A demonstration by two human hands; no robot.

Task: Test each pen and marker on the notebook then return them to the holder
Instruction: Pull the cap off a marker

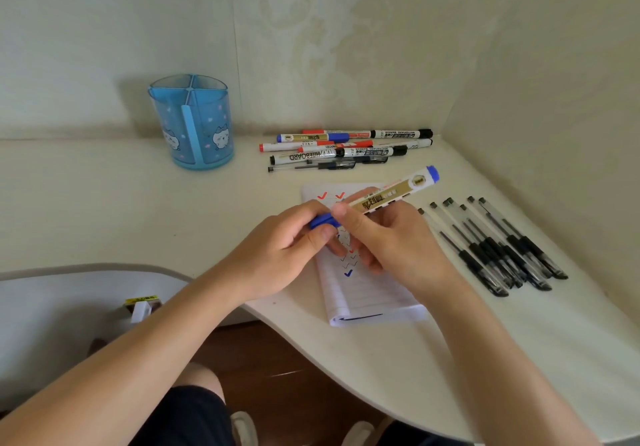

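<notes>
Above the small white lined notebook, the right hand grips the barrel of a white-and-gold whiteboard marker while the left hand pinches its blue plastic cap, which may be seated or half off; it is hard to tell. Red, dark and blue ticks on the page suggest testing is well along. Yet the translucent blue plastic holder looks empty, and the heap of mixed markers behind the notebook and the row of black gel pens right of it all await returning.

White curved desk against patterned cream wall; small yellow-labelled white box on pale surface lower left; brown floor below.
</notes>
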